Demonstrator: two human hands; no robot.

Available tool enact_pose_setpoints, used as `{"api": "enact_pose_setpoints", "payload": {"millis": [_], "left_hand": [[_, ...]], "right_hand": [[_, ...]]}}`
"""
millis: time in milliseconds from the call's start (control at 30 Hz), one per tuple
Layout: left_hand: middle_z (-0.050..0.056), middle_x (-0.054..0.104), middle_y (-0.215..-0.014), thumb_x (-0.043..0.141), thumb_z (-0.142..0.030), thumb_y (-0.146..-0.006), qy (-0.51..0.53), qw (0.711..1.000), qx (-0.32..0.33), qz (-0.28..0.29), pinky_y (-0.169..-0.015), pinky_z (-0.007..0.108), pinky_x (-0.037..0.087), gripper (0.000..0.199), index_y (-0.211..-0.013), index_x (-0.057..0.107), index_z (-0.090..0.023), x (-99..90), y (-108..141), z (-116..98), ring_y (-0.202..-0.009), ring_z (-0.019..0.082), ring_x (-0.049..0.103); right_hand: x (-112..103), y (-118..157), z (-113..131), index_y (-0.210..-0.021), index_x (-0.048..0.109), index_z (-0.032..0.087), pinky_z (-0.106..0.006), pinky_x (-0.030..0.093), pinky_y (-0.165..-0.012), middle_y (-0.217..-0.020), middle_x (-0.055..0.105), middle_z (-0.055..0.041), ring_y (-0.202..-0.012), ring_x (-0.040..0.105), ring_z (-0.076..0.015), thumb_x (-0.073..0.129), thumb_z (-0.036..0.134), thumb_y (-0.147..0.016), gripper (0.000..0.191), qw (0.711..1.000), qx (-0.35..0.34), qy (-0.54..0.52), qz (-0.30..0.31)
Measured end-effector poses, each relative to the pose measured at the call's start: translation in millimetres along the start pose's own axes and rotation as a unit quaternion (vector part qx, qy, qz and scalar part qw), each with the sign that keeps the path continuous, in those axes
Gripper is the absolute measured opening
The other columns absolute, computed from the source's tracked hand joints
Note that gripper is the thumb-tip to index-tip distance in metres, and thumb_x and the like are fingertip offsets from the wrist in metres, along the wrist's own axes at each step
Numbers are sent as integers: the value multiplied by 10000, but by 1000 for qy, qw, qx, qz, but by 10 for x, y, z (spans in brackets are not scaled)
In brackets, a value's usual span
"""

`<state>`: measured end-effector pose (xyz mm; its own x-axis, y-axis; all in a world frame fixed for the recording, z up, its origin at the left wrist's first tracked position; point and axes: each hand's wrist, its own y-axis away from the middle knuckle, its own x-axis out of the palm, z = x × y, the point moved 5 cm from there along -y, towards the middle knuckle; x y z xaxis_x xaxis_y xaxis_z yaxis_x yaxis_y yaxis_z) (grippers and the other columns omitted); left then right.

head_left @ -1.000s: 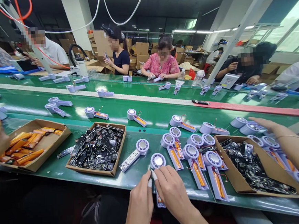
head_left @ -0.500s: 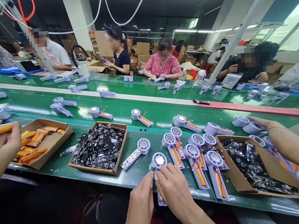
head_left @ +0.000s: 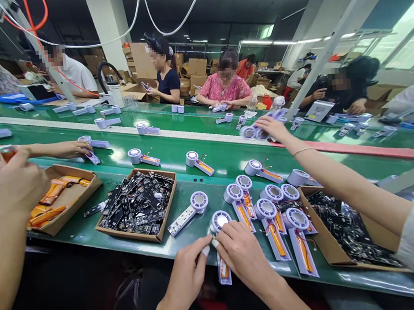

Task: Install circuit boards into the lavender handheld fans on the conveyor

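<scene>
A lilac handheld fan body lies at the near table edge, its round head up and its open handle pointing toward me with an orange battery partly visible inside. Over its neck, my left hand and my right hand meet with closed fingertips. Something tiny is pinched there, too small and covered to name. White wraps cover a fingertip on each hand. To the left lies another fan with a circuit board in its handle. Several fan bodies with orange batteries and loose wires stand close on the right.
Boxes of black circuit boards flank my area; a box of orange batteries is further left. A co-worker's arm crosses from the right, holding fan bodies. Another co-worker's hand grips a battery. Fans line the green belt.
My hands remain at the same fan, and more of its handle now shows between them. The right co-worker's arm has swung across the belt with fans; the left co-worker has reached onto the belt.
</scene>
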<state>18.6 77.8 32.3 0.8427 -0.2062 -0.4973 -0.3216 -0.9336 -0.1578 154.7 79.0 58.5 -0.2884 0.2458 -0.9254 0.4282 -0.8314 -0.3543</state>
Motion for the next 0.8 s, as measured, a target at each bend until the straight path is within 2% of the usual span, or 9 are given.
{"api": "enact_pose_setpoints", "payload": {"millis": [167, 233, 300, 467, 567, 667, 733, 800], "left_hand": [[53, 735, -1091, 423, -122, -894, 30, 998, -14, 45, -816, 297, 556, 409, -1219, 637, -246, -54, -41, -5, -916, 194, 697], [46, 740, -1067, 424, -125, -888, 35, 997, -18, 60, -789, 285, 558, 413, -1213, 644, -255, -64, -43, -4, -911, 196, 695], [37, 747, -1047, 426, -111, -873, 37, 997, -14, 69, -776, 278, 558, 430, -1204, 654, -266, -75, -51, -15, -900, 196, 697], [24, 748, -1062, 430, -75, -842, 37, 997, 3, 67, -818, 278, 540, 450, -1154, 685, -277, -82, -78, -38, -909, 193, 698], [32, 736, -1066, 422, -127, -883, 44, 997, -22, 56, -767, 269, 545, 408, -1193, 647, -269, -61, -68, 18, -847, 183, 690], [32, 724, -1085, 419, -191, -918, 60, 995, -58, 47, -747, 267, 536, 377, -1254, 569, -275, -40, -35, 85, -785, 168, 688], [27, 723, -1100, 421, -209, -927, 72, 993, -77, 49, -780, 273, 520, 380, -1284, 525, -289, -33, -13, 99, -783, 163, 695], [17, 730, -1086, 419, -201, -926, 75, 992, -87, 55, -802, 274, 506, 402, -1307, 500, -304, -34, -2, 84, -793, 161, 699]], "right_hand": [[-52, -19, -73, -758, 559, 202, -320, 351, -631, -779, 533, -21, -719, 480, -191, 551, 180, -912, 156, 1000, 18, -8, -16], [-64, -33, -103, -832, 594, 209, -301, 382, -648, -816, 549, -13, -756, 503, -180, 561, 169, -911, 95, 998, -6, -67, 8], [-64, -47, -121, -883, 620, 221, -276, 409, -671, -824, 562, -1, -786, 521, -163, 556, 134, -914, 113, 989, -35, -138, 45], [-48, -92, -128, -828, 627, 200, -286, 432, -681, -783, 571, -9, -786, 525, -170, 515, 97, -922, 179, 976, -26, -204, 72], [-41, -65, -136, -907, 639, 211, -322, 460, -717, -870, 606, -34, -828, 551, -193, 519, 113, -913, 155, 979, -3, -194, 61], [-62, 75, -279, -1101, 621, 241, -365, 487, -800, -1038, 625, -63, -929, 580, -225, 591, 181, -872, 238, 971, 92, -220, 9], [-43, 237, -431, -1117, 625, 226, -349, 509, -743, -967, 646, -62, -848, 605, -221, 582, 226, -872, 249, 945, 208, -253, -19], [23, 405, -521, -1049, 655, 194, -313, 507, -613, -800, 642, -43, -680, 598, -197, 535, 252, -886, 210, 908, 307, -286, -9]]}}
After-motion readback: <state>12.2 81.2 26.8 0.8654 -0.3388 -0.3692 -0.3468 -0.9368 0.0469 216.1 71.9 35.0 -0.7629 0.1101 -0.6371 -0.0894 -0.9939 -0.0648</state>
